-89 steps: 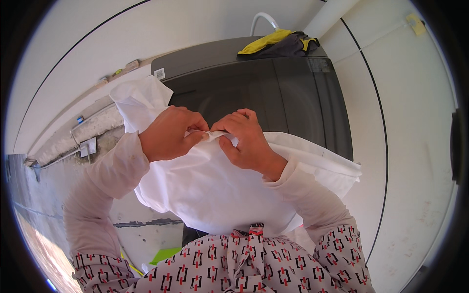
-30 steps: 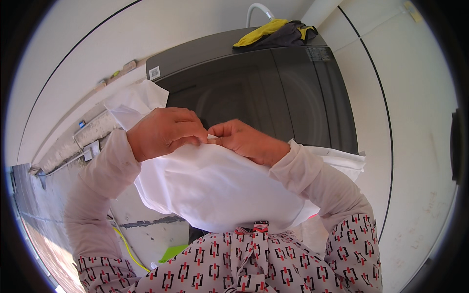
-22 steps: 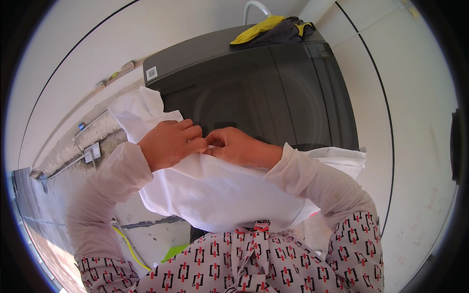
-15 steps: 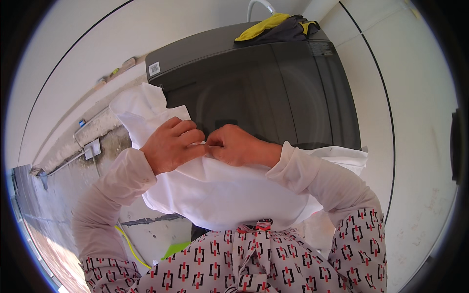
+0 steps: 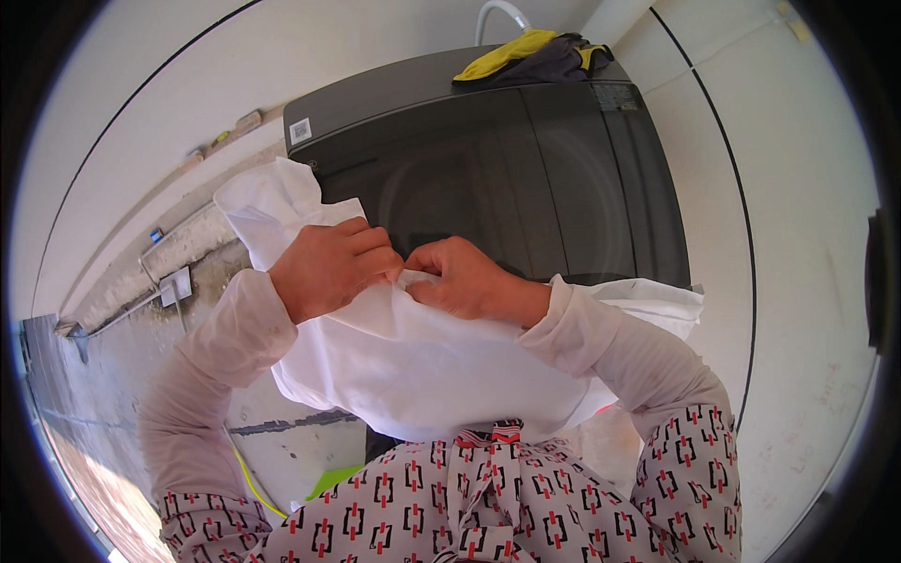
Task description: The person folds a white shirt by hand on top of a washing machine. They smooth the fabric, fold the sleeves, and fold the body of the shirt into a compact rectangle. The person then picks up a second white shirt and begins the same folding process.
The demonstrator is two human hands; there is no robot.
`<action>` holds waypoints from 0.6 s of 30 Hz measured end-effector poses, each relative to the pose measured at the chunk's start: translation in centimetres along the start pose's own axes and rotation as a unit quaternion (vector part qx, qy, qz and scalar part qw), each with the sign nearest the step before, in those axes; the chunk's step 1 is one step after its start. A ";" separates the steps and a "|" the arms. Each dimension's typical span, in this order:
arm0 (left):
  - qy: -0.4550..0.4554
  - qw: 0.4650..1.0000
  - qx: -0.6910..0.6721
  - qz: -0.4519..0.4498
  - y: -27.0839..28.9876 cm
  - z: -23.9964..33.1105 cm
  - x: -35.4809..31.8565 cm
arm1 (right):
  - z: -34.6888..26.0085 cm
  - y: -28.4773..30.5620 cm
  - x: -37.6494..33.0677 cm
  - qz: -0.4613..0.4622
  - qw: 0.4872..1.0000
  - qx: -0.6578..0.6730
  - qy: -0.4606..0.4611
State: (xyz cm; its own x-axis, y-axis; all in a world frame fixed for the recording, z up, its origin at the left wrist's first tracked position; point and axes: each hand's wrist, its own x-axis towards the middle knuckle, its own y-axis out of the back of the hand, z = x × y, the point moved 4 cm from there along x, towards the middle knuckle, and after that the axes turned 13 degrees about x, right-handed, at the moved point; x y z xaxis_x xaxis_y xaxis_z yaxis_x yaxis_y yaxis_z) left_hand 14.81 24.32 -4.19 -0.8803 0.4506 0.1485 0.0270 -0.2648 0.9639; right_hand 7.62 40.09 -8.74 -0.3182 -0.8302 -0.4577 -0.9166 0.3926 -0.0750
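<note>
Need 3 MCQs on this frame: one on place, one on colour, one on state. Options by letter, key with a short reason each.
1. Where does the yellow and grey bundle of cloth lie?
A. on the floor
B. on top of the dark washing machine, at its back
C. in the left hand

2. What colour is the cloth that the hands hold?
A. white
B. blue
C. black

3. How do the hands stand on that cloth?
A. both hang clear of it
B. only the right hand touches it
C. left hand and right hand both pinch it, fingers close together

Key: 1 B, the bundle rests on the machine's top near the white hose. 2 A, it is plain white throughout. 3 C, both hands close on its upper edge.
</note>
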 end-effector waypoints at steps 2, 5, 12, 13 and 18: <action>0.028 0.998 -0.049 -0.001 0.3 -0.5 0.0 | -0.3 0.0 0.0 -0.002 1.000 -0.006 -0.020; -0.004 0.999 -0.037 0.028 0.1 -0.3 -0.3 | -0.1 0.2 -0.1 0.002 0.999 0.054 -0.003; 0.065 0.995 0.032 0.072 2.9 -0.5 -0.8 | -4.1 5.6 -0.5 0.227 0.956 -0.049 0.181; 0.078 0.994 0.042 0.067 3.3 -1.4 -1.1 | -5.2 6.5 -1.5 0.248 0.942 -0.081 0.213; 0.096 0.986 0.031 -0.134 2.4 -1.1 -2.0 | -3.7 7.7 -11.3 0.168 0.915 -0.285 0.232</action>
State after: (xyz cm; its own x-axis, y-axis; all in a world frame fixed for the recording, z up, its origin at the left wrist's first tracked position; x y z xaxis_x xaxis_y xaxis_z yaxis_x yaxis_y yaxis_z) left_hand 16.09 21.89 -2.42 -0.9332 0.3258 -0.1518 -0.1945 -0.1025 0.9755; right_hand 3.32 51.06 -0.88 -0.5533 -0.8305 0.0644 -0.6831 0.4966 0.5355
